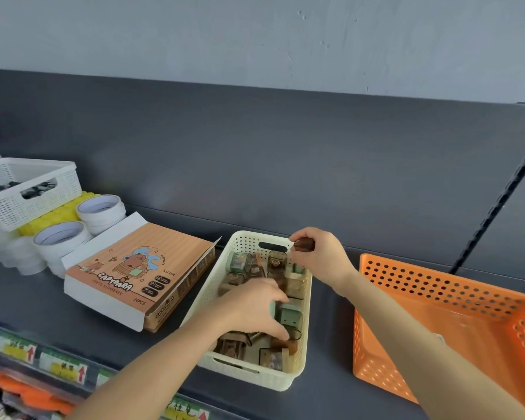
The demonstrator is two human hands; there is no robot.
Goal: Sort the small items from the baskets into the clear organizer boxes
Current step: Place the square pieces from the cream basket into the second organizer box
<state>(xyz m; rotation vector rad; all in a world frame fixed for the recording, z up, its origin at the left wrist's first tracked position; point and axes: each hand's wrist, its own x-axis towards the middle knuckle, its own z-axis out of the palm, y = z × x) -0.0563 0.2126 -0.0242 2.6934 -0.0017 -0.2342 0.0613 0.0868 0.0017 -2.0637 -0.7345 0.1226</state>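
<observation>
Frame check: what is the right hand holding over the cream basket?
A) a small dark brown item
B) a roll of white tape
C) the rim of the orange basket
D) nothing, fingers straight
A: the right hand pinches a small dark brown item above the far rim of the cream basket, while the left hand grips a green boxy item inside it.
</observation>
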